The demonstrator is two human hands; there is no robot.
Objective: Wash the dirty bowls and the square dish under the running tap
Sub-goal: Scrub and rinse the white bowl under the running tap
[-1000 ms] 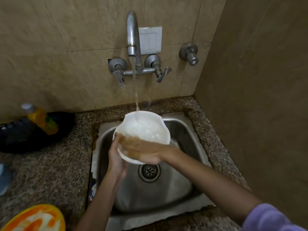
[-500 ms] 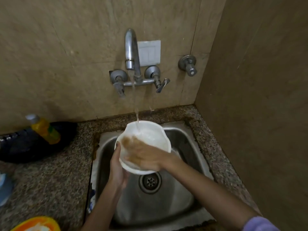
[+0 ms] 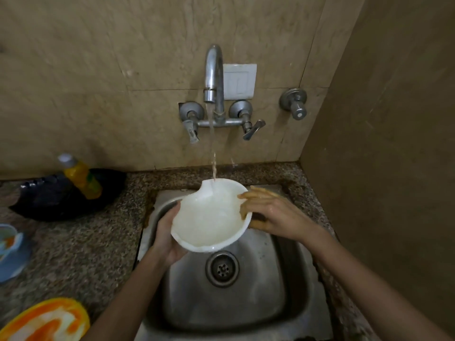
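1. White bowl [image 3: 209, 217] is held above the sink [image 3: 248, 313], beneath the tap [image 3: 213, 75]. The water stream [image 3: 211, 134] strikes its far inner wall.
2. Left hand [image 3: 167, 238]: grip clamped on the bowl's left side, from beneath.
3. Right hand [image 3: 270, 212]: grip clamped over the bowl's right rim.
4. Yellow bottle [image 3: 80, 177] stands far left on the worktop [image 3: 86, 242].

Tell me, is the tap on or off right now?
On. A stream of water runs from the tap into the white bowl held over the sink.
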